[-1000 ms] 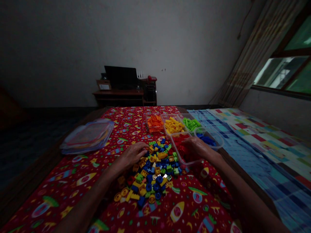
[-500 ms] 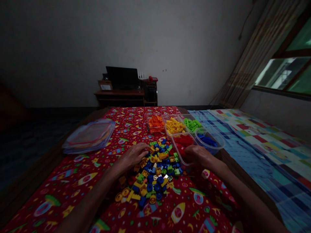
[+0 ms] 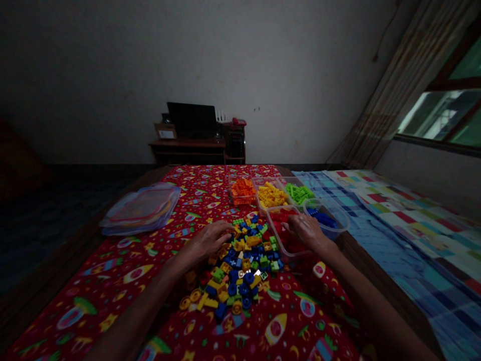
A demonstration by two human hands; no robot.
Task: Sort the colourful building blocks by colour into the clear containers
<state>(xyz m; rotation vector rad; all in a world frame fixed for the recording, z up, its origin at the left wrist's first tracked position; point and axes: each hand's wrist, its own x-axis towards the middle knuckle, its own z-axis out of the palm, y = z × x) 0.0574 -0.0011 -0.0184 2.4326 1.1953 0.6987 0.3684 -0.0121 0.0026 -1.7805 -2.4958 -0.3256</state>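
A pile of mixed toy building blocks (image 3: pixel 244 260), mostly yellow, blue and green, lies on the red patterned cloth. At the pile's upper left edge is my left hand (image 3: pixel 210 240), its fingers bent and closed near a small reddish piece; what they grip is hard to make out. My right hand (image 3: pixel 308 231) hangs over the clear container of red blocks (image 3: pixel 280 235), thumb a little apart from the loosely bent fingers, with nothing visible held. Part of the red blocks is hidden under it.
Beyond the red ones stand clear containers of orange blocks (image 3: pixel 242 190), yellow blocks (image 3: pixel 271 194) and green blocks (image 3: pixel 298 193). A round tub of blue blocks (image 3: pixel 322 219) is at the right. Stacked plastic lids (image 3: pixel 141 209) lie at the left.
My right hand has risen and shifted slightly away from me over the red blocks, its fingers now showing more. My left hand stays at nearly the same spot. The view has shifted slightly.
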